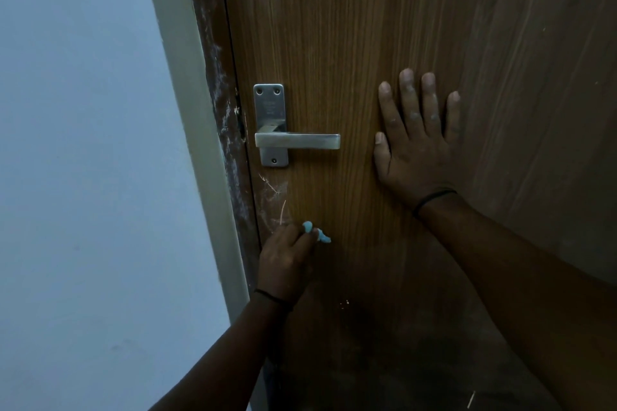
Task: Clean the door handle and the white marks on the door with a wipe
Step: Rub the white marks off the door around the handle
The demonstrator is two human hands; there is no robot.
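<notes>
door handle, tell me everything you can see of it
The door handle is brushed silver metal: a squared lever lying level, pointing right, on an upright rectangular backplate with two screws above and one below. It sits near the left edge of the brown wood-grain door. Neither hand touches it; white scratch marks lie just beneath.

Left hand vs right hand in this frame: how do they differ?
The left hand is curled around a crumpled blue wipe; the right hand lies flat and holds nothing. The left hand sits below the silver metal lever handle, beside white scratch marks; the right hand sits to the right of the handle, fingers spread. Both are against the brown wood-grain door, and both wrists wear a dark band.
</notes>
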